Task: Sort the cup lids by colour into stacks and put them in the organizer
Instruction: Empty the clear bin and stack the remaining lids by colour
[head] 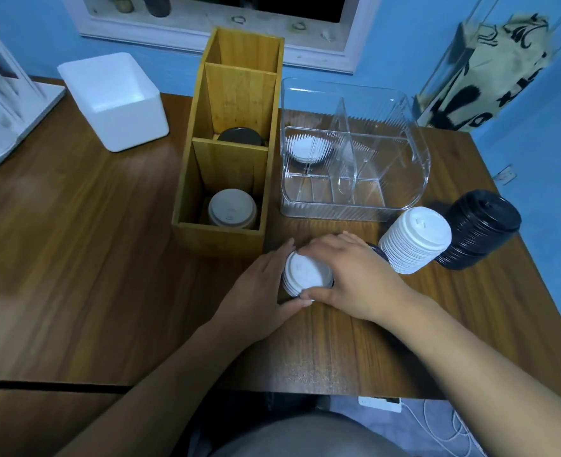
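Standing left, the wooden organizer (219, 235) held white lids (232, 207) in its near compartment and black lids (239, 136) in the middle one. Left hand (259, 285) and right hand (351, 275) fingers wrapped a short white lid stack (307, 272) on the surface (107, 258), just in front of it. Further right stood a tall white stack (416, 239), then a black stack (480, 229).

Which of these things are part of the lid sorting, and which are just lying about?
In the job: small white lid stack, held by left hand and right hand; tall white stack; black stack; wooden organizer; clear organizer, both holding lids.
Just lying about: foam box; white rack; printed bag.
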